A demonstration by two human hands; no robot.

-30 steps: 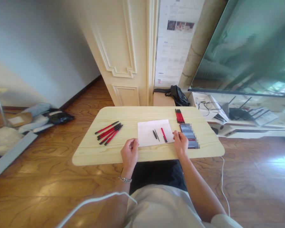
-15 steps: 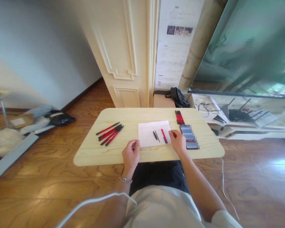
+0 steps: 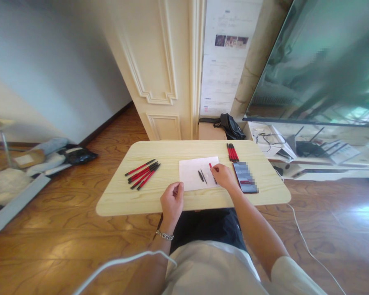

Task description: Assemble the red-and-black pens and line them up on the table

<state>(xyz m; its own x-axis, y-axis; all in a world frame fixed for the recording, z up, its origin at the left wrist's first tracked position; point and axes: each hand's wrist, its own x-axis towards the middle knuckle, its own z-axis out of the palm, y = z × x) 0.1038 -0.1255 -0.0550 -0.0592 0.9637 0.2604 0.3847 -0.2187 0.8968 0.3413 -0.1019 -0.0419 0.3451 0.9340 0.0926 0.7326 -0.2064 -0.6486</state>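
A white sheet of paper [image 3: 192,174] lies in the middle of a light wooden table [image 3: 135,196]. On the sheet are two small black pen parts [image 3: 201,175] and a red pen barrel [image 3: 210,166]. My right hand [image 3: 223,175] lies over the lower part of that red barrel with fingers curled onto it. At the table's near edge, just left of the sheet, my left hand [image 3: 172,199] rests loosely curled with nothing seen in it. Several red and black pens [image 3: 143,171] lie at the left, and a small bundle of pens [image 3: 232,151] lies at the back right.
A phone [image 3: 245,177] lies just right of my right hand. Behind the table stand a cream door panel [image 3: 160,73], a black bag [image 3: 229,123] and a low shelf with cables [image 3: 298,151]. Bags and clutter [image 3: 49,153] lie on the wooden floor at left.
My right hand has moved left from the phone's edge onto the sheet and now covers the red barrel. My left hand has hardly moved.
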